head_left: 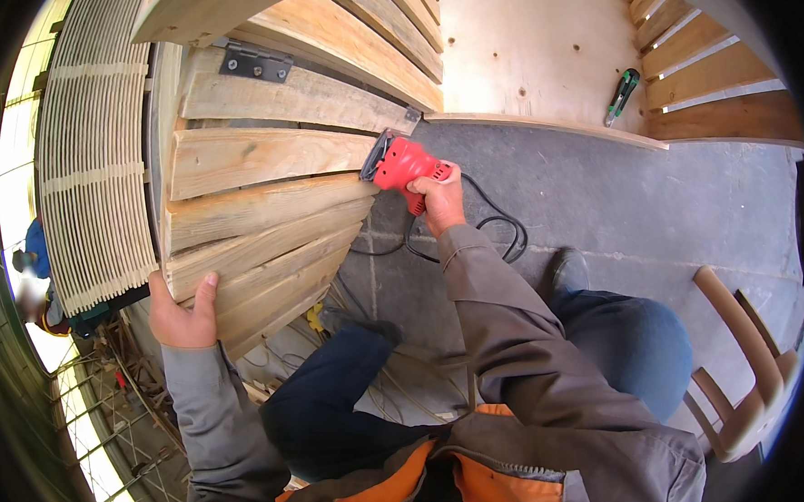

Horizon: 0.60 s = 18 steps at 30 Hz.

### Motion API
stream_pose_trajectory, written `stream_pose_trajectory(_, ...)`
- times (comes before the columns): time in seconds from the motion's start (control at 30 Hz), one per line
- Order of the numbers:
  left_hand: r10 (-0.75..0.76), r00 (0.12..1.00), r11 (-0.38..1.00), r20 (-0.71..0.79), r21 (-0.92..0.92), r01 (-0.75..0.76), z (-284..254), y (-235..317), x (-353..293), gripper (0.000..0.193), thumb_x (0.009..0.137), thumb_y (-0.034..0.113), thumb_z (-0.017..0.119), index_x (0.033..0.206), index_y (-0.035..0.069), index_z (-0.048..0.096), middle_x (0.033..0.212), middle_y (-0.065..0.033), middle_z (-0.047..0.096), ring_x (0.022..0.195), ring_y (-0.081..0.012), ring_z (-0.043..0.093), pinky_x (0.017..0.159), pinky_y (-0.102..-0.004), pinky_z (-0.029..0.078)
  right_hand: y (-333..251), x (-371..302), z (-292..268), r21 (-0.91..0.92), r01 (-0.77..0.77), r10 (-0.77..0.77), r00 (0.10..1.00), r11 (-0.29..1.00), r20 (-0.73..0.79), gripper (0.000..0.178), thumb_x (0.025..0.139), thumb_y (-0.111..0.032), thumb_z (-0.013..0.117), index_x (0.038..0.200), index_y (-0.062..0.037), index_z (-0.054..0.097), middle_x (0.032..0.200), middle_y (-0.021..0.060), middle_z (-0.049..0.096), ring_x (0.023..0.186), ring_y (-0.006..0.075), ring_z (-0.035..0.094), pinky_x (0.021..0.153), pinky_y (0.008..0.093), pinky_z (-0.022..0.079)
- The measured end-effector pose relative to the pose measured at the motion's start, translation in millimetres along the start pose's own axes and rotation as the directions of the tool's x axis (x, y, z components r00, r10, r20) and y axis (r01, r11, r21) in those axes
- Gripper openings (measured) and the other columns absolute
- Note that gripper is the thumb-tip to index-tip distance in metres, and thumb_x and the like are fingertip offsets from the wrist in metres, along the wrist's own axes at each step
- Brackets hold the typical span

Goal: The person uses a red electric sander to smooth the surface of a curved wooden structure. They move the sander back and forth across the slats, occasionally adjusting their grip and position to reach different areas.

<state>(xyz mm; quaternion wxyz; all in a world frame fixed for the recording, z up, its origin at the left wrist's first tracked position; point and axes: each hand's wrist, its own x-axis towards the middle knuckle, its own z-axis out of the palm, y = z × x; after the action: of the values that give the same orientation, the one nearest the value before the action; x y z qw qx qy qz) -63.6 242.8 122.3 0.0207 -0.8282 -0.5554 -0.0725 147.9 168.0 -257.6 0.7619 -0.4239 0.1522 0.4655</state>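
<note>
My right hand [443, 197] is wrapped round a red electric sander [407, 164]. The sander's dark pad is against the right end of a slat on a slatted wooden door [261, 160]. With the thumb on its face, my left hand [185, 312] grips the door's near left corner; the fingers behind the edge are hidden. A dark metal hinge [257, 62] is screwed to the door's upper slat. From the sander a black cord [500, 220] loops down onto the floor.
A wooden cabinet with a plywood base [537, 53] stands ahead, a green and black utility knife [623, 94] lying on it. At right is a wooden chair [745, 369]. A ribbed panel [98, 176] stands left. Cables [382, 388] trail by my legs on the grey floor [600, 204].
</note>
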Motion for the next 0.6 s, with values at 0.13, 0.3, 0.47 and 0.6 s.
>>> stream_pose_trajectory(0.13, 0.030, 1.000, 0.999, 0.004, -0.011, -0.030, 1.2, -7.3, 0.5, 0.042, 0.087, 0.023, 0.084, 0.113, -0.001, 0.061, 0.101, -0.0208, 0.074, 0.092, -0.0339, 0.073, 0.084, -0.0398, 0.056, -23.5, -28.3, 27.7, -0.049, 0.069, -0.070, 0.997, 0.996, -0.011, 0.071, 0.064, 0.006, 0.079, 0.125, -0.0018, 0.046, 0.108, 0.0106, 0.062, 0.092, 0.0209, 0.064, 0.081, 0.0368, 0.056)
stream_pose_trajectory(0.3, 0.037, 0.999, 0.999, -0.025, 0.019, -0.037, -0.2, -4.1, -0.2, 0.043, 0.087, 0.030, 0.085, 0.108, 0.000, 0.061, 0.100, -0.0234, 0.074, 0.093, -0.0423, 0.073, 0.082, -0.0448, 0.056, -53.8, -75.7, 69.2, -0.180, 0.193, -0.190, 0.981, 0.965, 0.035, 0.076, 0.061, -0.005, 0.086, 0.125, -0.0014, 0.046, 0.108, 0.0102, 0.060, 0.093, 0.0193, 0.062, 0.084, 0.0347, 0.055)
stream_pose_trajectory(0.47, 0.024, 0.999, 0.999, -0.020, 0.042, -0.024, 0.9, -6.6, -0.9, 0.045, 0.086, 0.031, 0.085, 0.109, 0.001, 0.061, 0.101, -0.0240, 0.074, 0.094, -0.0439, 0.072, 0.083, -0.0468, 0.056, -66.3, -121.0, 100.3, -0.469, 0.473, -0.448, 0.878, 0.746, 0.172, 0.079, 0.061, -0.013, 0.088, 0.128, 0.0017, 0.048, 0.125, 0.0228, 0.051, 0.115, 0.0373, 0.056, 0.102, 0.0446, 0.049)
stream_pose_trajectory(0.6, -0.001, 1.000, 0.996, -0.023, 0.090, 0.003, -0.2, -2.9, -4.2, 0.047, 0.086, 0.032, 0.085, 0.111, 0.000, 0.061, 0.101, -0.0241, 0.074, 0.095, -0.0439, 0.072, 0.083, -0.0463, 0.056, -80.3, -131.5, 108.0, -0.561, 0.551, -0.529, 0.819, 0.618, 0.222, 0.076, 0.065, -0.013, 0.090, 0.126, 0.0001, 0.046, 0.121, 0.0185, 0.053, 0.110, 0.0295, 0.059, 0.097, 0.0412, 0.052)
